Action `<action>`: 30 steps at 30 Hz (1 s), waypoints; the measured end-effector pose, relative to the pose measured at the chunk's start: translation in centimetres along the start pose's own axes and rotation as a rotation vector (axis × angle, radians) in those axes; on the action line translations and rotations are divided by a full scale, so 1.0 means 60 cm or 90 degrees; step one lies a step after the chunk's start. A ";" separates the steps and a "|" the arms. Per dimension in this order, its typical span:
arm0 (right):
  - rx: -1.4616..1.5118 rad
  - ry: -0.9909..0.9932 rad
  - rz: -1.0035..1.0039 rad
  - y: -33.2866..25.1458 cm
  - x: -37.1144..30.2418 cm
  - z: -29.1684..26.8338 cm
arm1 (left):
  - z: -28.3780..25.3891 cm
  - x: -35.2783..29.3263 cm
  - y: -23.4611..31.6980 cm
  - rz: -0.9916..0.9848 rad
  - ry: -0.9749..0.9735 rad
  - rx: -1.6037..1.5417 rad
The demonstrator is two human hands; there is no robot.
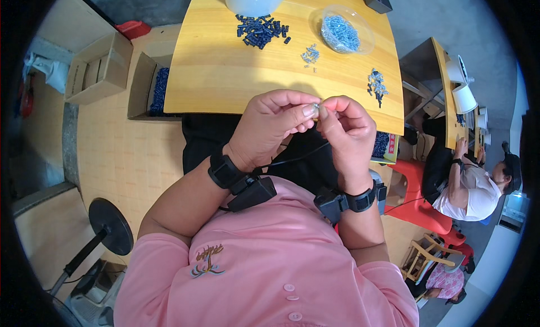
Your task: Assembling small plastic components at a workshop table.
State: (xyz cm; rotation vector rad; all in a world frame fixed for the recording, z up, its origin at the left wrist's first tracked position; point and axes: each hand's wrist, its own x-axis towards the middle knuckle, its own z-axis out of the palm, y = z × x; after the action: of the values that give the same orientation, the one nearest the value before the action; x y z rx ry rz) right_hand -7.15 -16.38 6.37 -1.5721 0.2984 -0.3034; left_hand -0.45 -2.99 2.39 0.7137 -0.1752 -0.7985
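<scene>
My left hand [273,122] and my right hand [350,127] meet just off the front edge of the wooden table [208,62]. Pinched between their thumbs and forefingers is a small shiny, pale piece [316,106]; the fingertips hide most of it, and its kind is too small to make out. Beyond my hands lies a heap of dark blue short tubular parts [261,32]. A little pile of clear or silvery parts [310,54] sits to its right. Further right rests a mixed cluster of pale and dark pieces [377,86].
A clear round bowl [368,37] of bluish small parts and a whitish tub [256,2] stand at the back. Left of the table is an open carton [140,96] with blue parts. Another person [467,186] works at a second table on the right. A thin black cable crosses my lap.
</scene>
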 end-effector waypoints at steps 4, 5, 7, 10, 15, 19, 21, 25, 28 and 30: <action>0.018 -0.013 0.031 0.002 0.001 -0.007 | 0.002 -0.002 -0.001 0.004 -0.005 -0.002; 0.036 -0.014 0.055 0.001 0.001 -0.007 | 0.002 -0.002 -0.001 0.011 -0.009 -0.004; 0.045 -0.020 0.072 0.003 0.003 -0.011 | 0.001 -0.002 -0.004 0.021 -0.014 -0.002; 0.060 -0.022 0.084 0.003 0.002 -0.011 | 0.003 -0.002 -0.005 0.036 -0.014 0.005; 0.023 0.012 -0.011 0.003 -0.002 0.002 | 0.012 -0.004 -0.002 0.050 0.044 0.110; -0.089 0.015 -0.082 0.013 0.000 0.001 | 0.013 -0.002 -0.004 0.083 0.071 0.147; -0.119 0.017 -0.105 0.014 0.003 0.001 | 0.013 -0.003 -0.004 0.093 0.070 0.148; -0.226 0.001 -0.184 0.010 0.008 -0.001 | 0.010 -0.003 -0.002 0.096 0.079 0.170; -0.262 -0.013 -0.210 0.006 0.013 -0.003 | 0.011 -0.003 0.000 0.102 0.087 0.168; -0.281 -0.020 -0.218 0.005 0.013 -0.003 | 0.013 -0.004 0.001 0.107 0.092 0.166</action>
State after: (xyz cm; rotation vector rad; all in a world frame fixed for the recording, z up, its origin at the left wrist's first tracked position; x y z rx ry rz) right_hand -6.47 -16.85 6.07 -2.0650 0.0693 -0.5023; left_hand -0.88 -3.18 3.05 0.9867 -0.2084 -0.5656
